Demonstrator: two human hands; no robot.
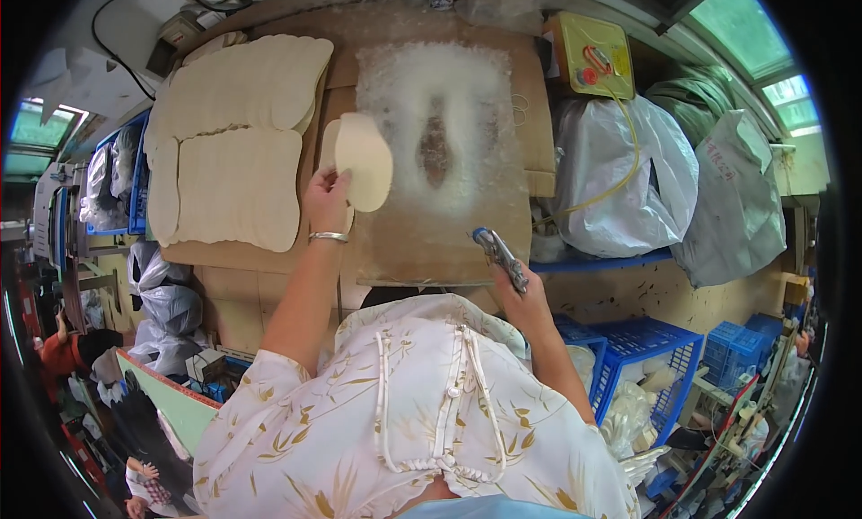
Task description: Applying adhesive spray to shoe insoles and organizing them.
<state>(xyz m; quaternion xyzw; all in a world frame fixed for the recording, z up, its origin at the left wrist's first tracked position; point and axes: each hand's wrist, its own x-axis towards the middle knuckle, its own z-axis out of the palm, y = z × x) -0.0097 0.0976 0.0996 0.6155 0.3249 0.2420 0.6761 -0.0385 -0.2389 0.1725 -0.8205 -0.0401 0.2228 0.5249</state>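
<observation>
Pinched between the thumb and fingers of my left hand (pixel 327 200) is a cream insole-shaped piece (pixel 365 164), raised over the cardboard left of the whitened patch. Another cream piece (pixel 329 144) shows partly behind it; most of it is hidden. My right hand (pixel 530 303) is wrapped round a metal spray gun (pixel 505 260) with a blue tip, near the front edge of the cardboard. That tip points up and left, toward a cardboard sheet (pixel 386 241) coated with white residue around a dark, sole-shaped bare mark (pixel 435 146).
Overlapping rows of cream pieces (pixel 238 189) cover the table's left side. At the back right, a yellow can (pixel 597 54) has a yellow hose (pixel 628 173) running down from it. Silver-grey bags (pixel 620 182) stand at the right, with blue crates (pixel 651 348) below.
</observation>
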